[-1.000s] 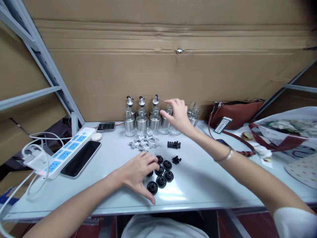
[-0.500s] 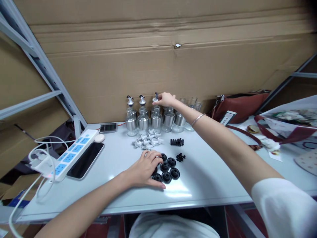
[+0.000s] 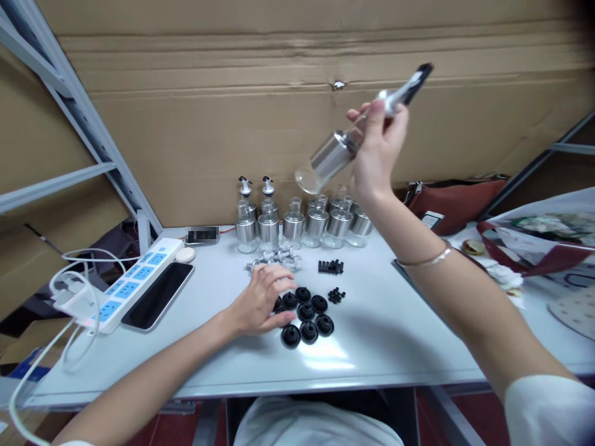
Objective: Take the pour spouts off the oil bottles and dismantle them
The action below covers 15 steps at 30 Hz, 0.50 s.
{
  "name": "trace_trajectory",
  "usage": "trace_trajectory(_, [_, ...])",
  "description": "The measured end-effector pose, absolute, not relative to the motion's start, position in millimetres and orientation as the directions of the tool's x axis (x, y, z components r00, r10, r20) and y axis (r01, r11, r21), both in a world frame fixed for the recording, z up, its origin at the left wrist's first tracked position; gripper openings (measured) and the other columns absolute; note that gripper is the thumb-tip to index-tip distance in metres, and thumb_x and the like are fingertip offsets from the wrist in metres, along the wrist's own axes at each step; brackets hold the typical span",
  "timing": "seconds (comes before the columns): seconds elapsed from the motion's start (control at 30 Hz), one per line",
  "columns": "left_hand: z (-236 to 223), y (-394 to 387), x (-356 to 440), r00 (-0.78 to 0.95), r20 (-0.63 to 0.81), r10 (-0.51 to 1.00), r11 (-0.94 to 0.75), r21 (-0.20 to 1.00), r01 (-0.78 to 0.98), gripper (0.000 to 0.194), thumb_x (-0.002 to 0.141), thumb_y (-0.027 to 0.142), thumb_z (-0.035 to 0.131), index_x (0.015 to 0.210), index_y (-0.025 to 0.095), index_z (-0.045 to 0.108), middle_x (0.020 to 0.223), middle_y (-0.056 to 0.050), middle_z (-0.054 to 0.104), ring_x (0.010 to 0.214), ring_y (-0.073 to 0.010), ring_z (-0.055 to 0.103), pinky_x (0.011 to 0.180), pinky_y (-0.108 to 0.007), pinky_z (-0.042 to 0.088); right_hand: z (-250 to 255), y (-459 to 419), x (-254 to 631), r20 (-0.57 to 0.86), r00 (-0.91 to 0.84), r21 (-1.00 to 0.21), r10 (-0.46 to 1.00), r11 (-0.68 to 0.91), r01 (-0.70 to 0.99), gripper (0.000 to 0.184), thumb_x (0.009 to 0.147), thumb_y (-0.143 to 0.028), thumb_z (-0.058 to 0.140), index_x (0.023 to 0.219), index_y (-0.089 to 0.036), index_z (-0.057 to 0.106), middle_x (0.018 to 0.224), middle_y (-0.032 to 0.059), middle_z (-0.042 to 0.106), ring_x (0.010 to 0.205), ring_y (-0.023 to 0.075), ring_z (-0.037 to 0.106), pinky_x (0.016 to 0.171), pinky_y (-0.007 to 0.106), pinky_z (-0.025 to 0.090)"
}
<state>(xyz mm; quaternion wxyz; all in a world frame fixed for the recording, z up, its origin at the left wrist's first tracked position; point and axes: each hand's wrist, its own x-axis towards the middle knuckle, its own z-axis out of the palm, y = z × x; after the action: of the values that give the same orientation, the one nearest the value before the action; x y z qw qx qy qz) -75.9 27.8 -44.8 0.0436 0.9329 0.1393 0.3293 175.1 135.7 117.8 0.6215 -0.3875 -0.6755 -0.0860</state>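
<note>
My right hand (image 3: 380,148) is closed around the neck of a glass oil bottle (image 3: 331,156), lifted above the table and tilted. The bottle has a steel sleeve and a pourer top with a black flip lid, slightly blurred. On the table, my left hand (image 3: 264,300) lies open, fingers apart, over the left side of several black rubber stoppers (image 3: 307,311). Just beyond its fingertips lies a pile of silver-grey pourer spouts (image 3: 281,257). Several glass bottles (image 3: 294,226) stand in rows at the back; pourer tops (image 3: 268,186) sit on two at the rear left.
Small black plastic parts (image 3: 331,267) and tiny black pieces (image 3: 336,295) lie mid-table. To the left are a power strip (image 3: 134,282), a phone (image 3: 158,296) and cables. A red-brown bag (image 3: 458,201) sits at right, before a cardboard wall (image 3: 209,136).
My right hand has lifted the bottle with the pourer top out of the back row, up and to the right, tilting it. My left hand has shifted slightly left, uncovering more stoppers.
</note>
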Motion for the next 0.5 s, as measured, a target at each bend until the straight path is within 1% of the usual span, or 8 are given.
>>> trace_trajectory(0.03, [-37, 29, -74, 0.704, 0.647, 0.292, -0.955, 0.166, 0.244, 0.030, 0.093, 0.041, 0.037, 0.115, 0.022, 0.038, 0.113, -0.012, 0.055, 0.108, -0.0255, 0.049, 0.094, -0.042, 0.030, 116, 124, 173, 0.904, 0.200, -0.423, 0.378, 0.716, 0.555, 0.048, 0.091, -0.063, 0.008, 0.126, -0.035, 0.027, 0.117, 0.0103, 0.051, 0.110, 0.0274, 0.050, 0.086, 0.047, 0.044])
trace_trajectory(0.1, [-15, 34, -68, 0.602, 0.739, 0.302, -0.948, 0.165, 0.273, 0.025, 0.094, 0.039, 0.035, 0.111, 0.021, 0.039, 0.107, -0.010, 0.056, 0.103, -0.0233, 0.050, 0.090, -0.039, 0.034, 105, 99, 165, 0.883, 0.282, -0.467, 0.374, 0.758, 0.455, 0.040, 0.091, -0.063, 0.023, 0.114, -0.034, 0.036, 0.108, 0.0089, 0.054, 0.096, 0.0280, 0.058, 0.079, 0.048, 0.048])
trace_trajectory(0.17, [13, 39, -60, 0.530, 0.786, 0.317, -0.941, 0.190, 0.281, 0.022, 0.095, 0.037, 0.035, 0.106, 0.020, 0.042, 0.104, -0.009, 0.055, 0.101, -0.0215, 0.050, 0.087, -0.037, 0.037, 85, 75, 153, 0.873, 0.246, -0.488, 0.421, 0.778, 0.396, 0.031, 0.094, -0.056, 0.030, 0.105, -0.027, 0.037, 0.093, 0.0053, 0.054, 0.078, 0.0208, 0.061, 0.072, 0.040, 0.050])
trace_trajectory(0.23, [42, 41, -52, 0.494, 0.783, 0.378, -0.919, 0.251, 0.306, 0.025, 0.095, 0.040, 0.032, 0.093, 0.019, 0.046, 0.091, -0.005, 0.056, 0.090, -0.0187, 0.050, 0.081, -0.034, 0.039, 60, 55, 144, 0.858, 0.146, -0.505, 0.492, 0.759, 0.412, 0.027, 0.094, -0.051, 0.033, 0.104, -0.026, 0.037, 0.083, 0.0024, 0.052, 0.069, 0.0179, 0.059, 0.065, 0.035, 0.049])
trace_trajectory(0.3, [64, 39, -47, 0.507, 0.717, 0.478, -0.877, 0.356, 0.323, 0.035, 0.096, 0.043, 0.031, 0.074, 0.019, 0.044, 0.074, -0.001, 0.052, 0.073, -0.0148, 0.048, 0.069, -0.028, 0.039, 37, 41, 139, 0.868, 0.039, -0.438, 0.494, 0.729, 0.526, 0.028, 0.093, -0.048, 0.036, 0.109, -0.026, 0.038, 0.082, 0.0024, 0.054, 0.067, 0.0184, 0.058, 0.065, 0.036, 0.049])
trace_trajectory(0.33, [70, 37, -46, 0.538, 0.665, 0.518, -0.855, 0.398, 0.332, 0.038, 0.095, 0.043, 0.032, 0.069, 0.019, 0.042, 0.068, 0.001, 0.049, 0.066, -0.0129, 0.046, 0.063, -0.026, 0.037, 29, 36, 138, 0.879, -0.052, -0.359, 0.474, 0.728, 0.584, 0.028, 0.093, -0.047, 0.036, 0.111, -0.024, 0.039, 0.084, 0.0041, 0.056, 0.070, 0.0199, 0.059, 0.066, 0.037, 0.049])
trace_trajectory(0.43, [76, 27, -45, 0.563, 0.583, 0.586, -0.810, 0.445, 0.383, 0.040, 0.093, 0.047, 0.038, 0.066, 0.018, 0.041, 0.062, 0.004, 0.045, 0.056, -0.0097, 0.041, 0.054, -0.023, 0.031, 15, 27, 138, 0.877, -0.227, -0.188, 0.423, 0.738, 0.648, 0.031, 0.091, -0.046, 0.039, 0.110, -0.022, 0.041, 0.089, 0.0082, 0.060, 0.077, 0.0238, 0.061, 0.067, 0.039, 0.049])
trace_trajectory(0.5, [72, 22, -46, 0.559, 0.568, 0.604, -0.797, 0.435, 0.418, 0.040, 0.091, 0.049, 0.041, 0.066, 0.018, 0.042, 0.061, 0.004, 0.044, 0.055, -0.0091, 0.040, 0.052, -0.022, 0.028, 13, 25, 138, 0.872, -0.263, -0.159, 0.412, 0.747, 0.645, 0.031, 0.088, -0.047, 0.042, 0.106, -0.022, 0.044, 0.085, 0.0075, 0.062, 0.073, 0.0237, 0.062, 0.064, 0.038, 0.049])
